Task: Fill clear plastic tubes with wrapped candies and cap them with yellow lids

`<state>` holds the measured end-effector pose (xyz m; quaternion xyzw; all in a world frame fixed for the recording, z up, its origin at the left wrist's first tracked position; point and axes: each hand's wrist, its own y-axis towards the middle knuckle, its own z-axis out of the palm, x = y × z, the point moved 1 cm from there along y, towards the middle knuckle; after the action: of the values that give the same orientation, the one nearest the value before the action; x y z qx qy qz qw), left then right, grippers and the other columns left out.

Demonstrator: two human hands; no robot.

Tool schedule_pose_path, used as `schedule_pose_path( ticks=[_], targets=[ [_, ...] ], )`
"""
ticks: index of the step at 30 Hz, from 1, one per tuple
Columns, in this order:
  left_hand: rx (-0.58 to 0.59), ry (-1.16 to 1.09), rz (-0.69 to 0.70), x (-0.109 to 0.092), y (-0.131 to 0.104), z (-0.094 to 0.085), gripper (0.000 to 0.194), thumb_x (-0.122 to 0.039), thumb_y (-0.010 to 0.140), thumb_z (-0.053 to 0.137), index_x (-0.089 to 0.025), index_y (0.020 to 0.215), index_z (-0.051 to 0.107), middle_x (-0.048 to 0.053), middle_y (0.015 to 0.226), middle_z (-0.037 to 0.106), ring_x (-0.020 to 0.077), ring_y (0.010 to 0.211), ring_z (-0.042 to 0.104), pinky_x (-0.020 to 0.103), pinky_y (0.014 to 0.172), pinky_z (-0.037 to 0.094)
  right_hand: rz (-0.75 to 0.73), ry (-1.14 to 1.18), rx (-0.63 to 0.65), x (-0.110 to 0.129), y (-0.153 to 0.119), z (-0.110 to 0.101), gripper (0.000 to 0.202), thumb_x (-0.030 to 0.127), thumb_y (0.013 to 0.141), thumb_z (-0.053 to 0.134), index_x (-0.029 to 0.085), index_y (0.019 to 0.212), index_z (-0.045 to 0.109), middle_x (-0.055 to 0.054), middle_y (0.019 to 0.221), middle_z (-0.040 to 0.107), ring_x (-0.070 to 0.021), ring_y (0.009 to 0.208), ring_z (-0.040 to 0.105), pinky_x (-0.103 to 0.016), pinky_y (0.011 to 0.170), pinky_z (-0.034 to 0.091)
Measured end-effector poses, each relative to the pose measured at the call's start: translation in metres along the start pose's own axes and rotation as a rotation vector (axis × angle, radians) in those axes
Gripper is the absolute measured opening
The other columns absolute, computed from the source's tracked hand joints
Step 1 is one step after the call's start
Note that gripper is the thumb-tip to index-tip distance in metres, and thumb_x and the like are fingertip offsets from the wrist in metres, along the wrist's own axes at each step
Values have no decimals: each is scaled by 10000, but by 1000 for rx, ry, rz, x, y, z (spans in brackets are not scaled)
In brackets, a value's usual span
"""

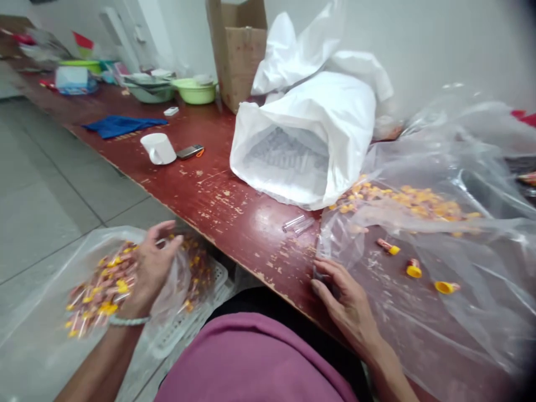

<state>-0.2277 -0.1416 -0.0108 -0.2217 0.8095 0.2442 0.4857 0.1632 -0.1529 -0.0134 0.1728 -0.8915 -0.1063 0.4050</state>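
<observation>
I see the long red bench (234, 218) running off to the far left corner, with a white sack (310, 134) lying open-mouthed near its middle and a clear plastic sheet (460, 251) covering its right end (orange-capped pieces heaped under it). Off the near edge, a clear bag (62, 290) of finished pieces sits in a white basket (209, 296). My left hand (151, 268) rests open-fingered on that bag; my right hand (343, 296) pinches the sheet's edge. 3 loose yellow caps (414, 270) lie beside it.
</observation>
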Motion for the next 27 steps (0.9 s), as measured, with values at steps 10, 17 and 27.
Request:
schedule_pose_path(
  ticks=[10, 17, 27],
  targets=[
    [647, 241, 794, -130, -36, 185, 453, -2, 770, 410, -185, 1108, 649, 84, 1112, 640, 227, 1045, 534, 383, 957, 380, 99, 3, -136, 7, -22, -28, 253, 289, 879, 535, 218, 1106, 621, -77, 1053, 675, -181, 872, 671, -320, 770, 572],
    [872, 161, 771, -128, -19, 205, 317, -150, 827, 486, -185, 1103, 637, 78, 1133, 658, 223, 1064, 566, 358, 983, 379, 0, -15, -209, 7, 9, -23, 278, 168, 889, 449, 224, 1111, 607, -73, 1092, 663, -188, 993, 633, -366, 892, 526],
    [909, 497, 708, -109, -7, 189, 274, -112, 711, 485, -169, 966, 567, 113, 1020, 604, 256, 989, 549, 373, 881, 428, -209, -459, 147, -8, 105, 37, 380, 3, 795, 417, 165, 1051, 645, -138, 1235, 583, -285, 1152, 481, -479, 969, 433]
  ],
)
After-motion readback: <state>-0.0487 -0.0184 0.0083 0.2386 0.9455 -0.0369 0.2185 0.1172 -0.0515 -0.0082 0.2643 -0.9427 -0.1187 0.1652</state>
